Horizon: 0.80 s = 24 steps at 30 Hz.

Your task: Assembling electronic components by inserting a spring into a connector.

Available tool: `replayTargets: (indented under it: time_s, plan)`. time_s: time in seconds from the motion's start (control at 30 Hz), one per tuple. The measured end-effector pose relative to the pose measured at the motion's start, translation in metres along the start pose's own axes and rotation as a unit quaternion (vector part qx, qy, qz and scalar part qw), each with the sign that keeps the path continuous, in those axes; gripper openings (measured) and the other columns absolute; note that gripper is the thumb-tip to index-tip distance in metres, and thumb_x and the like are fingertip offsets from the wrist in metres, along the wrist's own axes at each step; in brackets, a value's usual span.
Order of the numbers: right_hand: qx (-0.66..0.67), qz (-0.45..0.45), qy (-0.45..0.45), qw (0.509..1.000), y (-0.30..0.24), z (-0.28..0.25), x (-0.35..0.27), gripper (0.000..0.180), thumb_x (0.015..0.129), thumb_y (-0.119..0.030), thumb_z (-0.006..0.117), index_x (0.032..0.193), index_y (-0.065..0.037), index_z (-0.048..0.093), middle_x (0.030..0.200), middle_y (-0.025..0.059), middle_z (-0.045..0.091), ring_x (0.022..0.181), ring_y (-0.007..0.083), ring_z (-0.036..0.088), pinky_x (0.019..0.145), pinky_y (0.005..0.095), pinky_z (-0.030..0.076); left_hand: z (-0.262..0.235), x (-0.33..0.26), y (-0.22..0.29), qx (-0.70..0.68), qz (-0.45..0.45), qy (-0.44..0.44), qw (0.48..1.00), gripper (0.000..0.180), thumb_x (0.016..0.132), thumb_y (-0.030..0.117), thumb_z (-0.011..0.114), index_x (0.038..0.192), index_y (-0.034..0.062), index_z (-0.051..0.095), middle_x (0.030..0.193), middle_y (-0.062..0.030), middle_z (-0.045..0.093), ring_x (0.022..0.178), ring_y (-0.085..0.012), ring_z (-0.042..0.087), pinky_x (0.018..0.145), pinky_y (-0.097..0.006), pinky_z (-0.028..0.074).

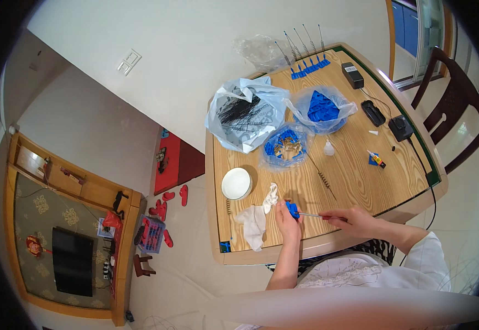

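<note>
My left hand (288,219) pinches a small blue plastic piece (292,208) near the table's front edge. My right hand (349,219) grips a thin metal rod (311,214) whose tip meets the blue piece. Beside the left hand lies a crumpled white cloth (256,220). Another wire with a spring (323,177) rests on the wood just beyond the hands.
The wooden table (355,181) carries a white bowl (236,183), bags of blue parts (285,146) (322,108), a bag of black wires (245,113), a row of finished blue-based rods (308,65), a glue tube (377,159) and black adapters (400,127). A chair (454,110) stands right.
</note>
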State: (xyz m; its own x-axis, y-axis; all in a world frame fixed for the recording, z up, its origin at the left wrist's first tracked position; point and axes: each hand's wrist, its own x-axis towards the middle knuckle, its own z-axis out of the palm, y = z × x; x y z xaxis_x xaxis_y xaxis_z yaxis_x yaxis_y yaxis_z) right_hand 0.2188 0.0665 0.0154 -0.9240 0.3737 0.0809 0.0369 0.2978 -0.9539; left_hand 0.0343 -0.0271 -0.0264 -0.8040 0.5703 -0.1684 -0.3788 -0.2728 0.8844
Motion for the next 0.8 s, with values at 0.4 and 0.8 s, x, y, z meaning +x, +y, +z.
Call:
replayTargets:
  time_s: [0.4, 0.8]
  plan:
    - [-0.187, 0.111, 0.191, 0.957, 0.017, -0.051, -0.011, 0.041, 0.094, -0.019, 0.050, 0.135, -0.013, 0.044, 0.105, 0.0135, 0.065, 0.078, 0.0271, 0.066, 0.062, 0.0379, 0.050, -0.029, 0.012, 0.020, -0.143, -0.090, -0.088, 0.982, 0.033, 0.099, 0.032, 0.043, 0.119, 0.0063, 0.052, 0.089, -0.0112, 0.061, 0.073, -0.0178, 0.058, 0.061, -0.025, 0.046]
    - [-0.508, 0.149, 0.175, 0.830, 0.035, -0.060, -0.005, 0.043, 0.090, -0.024, 0.054, 0.131, -0.015, 0.046, 0.090, 0.0133, 0.058, 0.081, 0.0329, 0.062, 0.068, 0.0423, 0.050, -0.017, -0.016, 0.006, 0.074, -0.099, -0.219, 0.968, 0.053, 0.088, -0.004, 0.055, 0.134, 0.0102, 0.032, 0.097, -0.0138, 0.061, 0.060, -0.0158, 0.058, 0.049, -0.024, 0.043]
